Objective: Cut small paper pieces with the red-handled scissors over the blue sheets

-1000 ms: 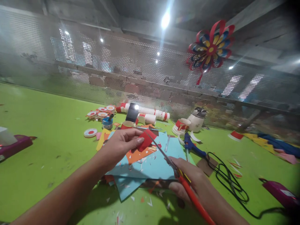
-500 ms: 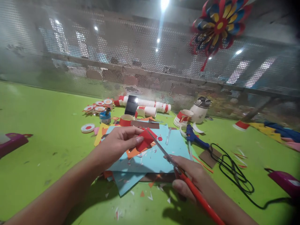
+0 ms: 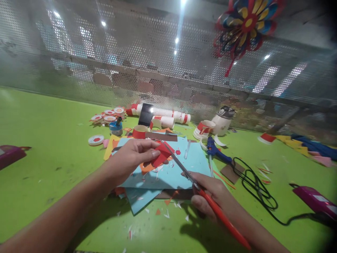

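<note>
My left hand (image 3: 137,155) pinches a small piece of red paper (image 3: 163,154) between thumb and fingers. Scissors (image 3: 214,207) with red handles are gripped in my right hand (image 3: 210,189), and their blades reach up to the upper edge of the red paper. Beneath both hands lies a light blue sheet (image 3: 168,181) strewn with tiny paper cuttings. Orange paper (image 3: 147,168) shows just under the red piece. A small red cut-out (image 3: 178,152) rests on the blue sheet, close to a clear glue stick (image 3: 187,149).
A blue glue gun (image 3: 214,149) with a coiled black cord (image 3: 259,193) lies at right, near a purple power strip (image 3: 314,200). Behind stand red-and-white tubes (image 3: 168,114), a phone (image 3: 146,114), a blue bottle (image 3: 116,127), stacked discs (image 3: 109,117) and a white jar (image 3: 223,121).
The whole view has shifted slightly, with things appearing a little higher and further left. Both hands keep their hold on the red paper and the scissors.
</note>
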A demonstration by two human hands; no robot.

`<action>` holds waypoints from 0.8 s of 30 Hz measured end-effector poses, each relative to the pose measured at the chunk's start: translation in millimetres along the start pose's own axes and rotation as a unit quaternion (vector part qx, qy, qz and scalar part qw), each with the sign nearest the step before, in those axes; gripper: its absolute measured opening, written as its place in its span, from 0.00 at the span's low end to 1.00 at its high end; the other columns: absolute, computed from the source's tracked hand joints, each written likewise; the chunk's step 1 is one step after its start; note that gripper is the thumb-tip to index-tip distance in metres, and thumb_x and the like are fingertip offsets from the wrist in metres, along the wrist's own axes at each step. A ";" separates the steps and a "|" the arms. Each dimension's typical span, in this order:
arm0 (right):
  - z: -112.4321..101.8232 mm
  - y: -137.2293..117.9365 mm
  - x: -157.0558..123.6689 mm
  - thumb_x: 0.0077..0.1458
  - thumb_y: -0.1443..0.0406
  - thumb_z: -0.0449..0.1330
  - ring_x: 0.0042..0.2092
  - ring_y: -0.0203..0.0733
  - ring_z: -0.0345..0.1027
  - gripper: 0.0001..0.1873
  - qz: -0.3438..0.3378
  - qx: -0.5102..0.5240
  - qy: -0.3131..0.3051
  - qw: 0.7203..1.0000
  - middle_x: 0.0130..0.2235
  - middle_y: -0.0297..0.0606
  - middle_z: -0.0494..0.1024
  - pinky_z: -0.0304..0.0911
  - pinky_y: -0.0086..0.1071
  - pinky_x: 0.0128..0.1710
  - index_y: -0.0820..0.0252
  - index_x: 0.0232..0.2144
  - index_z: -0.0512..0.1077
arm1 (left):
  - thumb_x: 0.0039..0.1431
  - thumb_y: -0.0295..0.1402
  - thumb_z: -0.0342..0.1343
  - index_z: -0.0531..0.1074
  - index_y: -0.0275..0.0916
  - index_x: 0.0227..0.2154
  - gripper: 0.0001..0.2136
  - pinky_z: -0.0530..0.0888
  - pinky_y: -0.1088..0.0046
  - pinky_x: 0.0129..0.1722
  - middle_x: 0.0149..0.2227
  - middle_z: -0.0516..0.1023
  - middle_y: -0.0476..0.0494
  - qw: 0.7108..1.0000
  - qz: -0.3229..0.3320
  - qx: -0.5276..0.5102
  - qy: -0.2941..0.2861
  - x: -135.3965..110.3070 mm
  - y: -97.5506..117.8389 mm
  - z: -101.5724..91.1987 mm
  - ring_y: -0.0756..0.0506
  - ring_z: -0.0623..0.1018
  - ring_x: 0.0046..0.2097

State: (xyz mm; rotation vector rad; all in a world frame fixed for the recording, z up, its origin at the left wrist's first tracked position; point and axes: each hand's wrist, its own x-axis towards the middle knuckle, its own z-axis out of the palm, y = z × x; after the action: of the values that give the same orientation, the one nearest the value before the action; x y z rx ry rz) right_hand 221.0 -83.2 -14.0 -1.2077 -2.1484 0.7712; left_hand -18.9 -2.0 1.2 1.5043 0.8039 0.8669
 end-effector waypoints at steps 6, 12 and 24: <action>0.0 0.5 -2.7 0.60 0.52 0.51 0.35 0.41 0.65 0.17 0.002 0.012 -0.013 1.000 0.37 0.35 0.74 0.60 0.29 0.34 0.56 0.43 0.68 | 0.55 0.36 0.58 0.77 0.39 0.34 0.08 0.60 0.76 0.28 0.29 0.77 0.48 1.000 0.005 -0.014 -0.011 1.0 -2.6 -1.0 0.53 0.65 0.27; 0.4 0.3 -1.7 0.60 0.53 0.51 0.35 0.41 0.66 0.16 -0.005 0.001 -0.009 1.000 0.37 0.36 0.75 0.60 0.29 0.34 0.57 0.41 0.69 | 0.54 0.36 0.58 0.77 0.38 0.33 0.08 0.59 0.76 0.27 0.28 0.76 0.49 1.000 0.006 -0.020 -0.014 1.8 -3.2 -0.2 0.54 0.64 0.27; 2.8 1.0 -1.9 0.60 0.52 0.51 0.31 0.38 0.63 0.17 0.002 -0.005 -0.001 1.000 0.31 0.33 0.71 0.58 0.27 0.30 0.58 0.36 0.69 | 0.52 0.36 0.60 0.77 0.39 0.33 0.08 0.60 0.75 0.28 0.27 0.73 0.49 1.000 -0.005 -0.023 0.002 2.4 -3.9 1.4 0.53 0.66 0.28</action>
State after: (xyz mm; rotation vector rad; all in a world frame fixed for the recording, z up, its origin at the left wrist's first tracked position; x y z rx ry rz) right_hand 220.5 -85.0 -17.0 -1.2177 -2.1549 0.7633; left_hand -16.6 -0.1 -2.5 1.4576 0.7893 0.8762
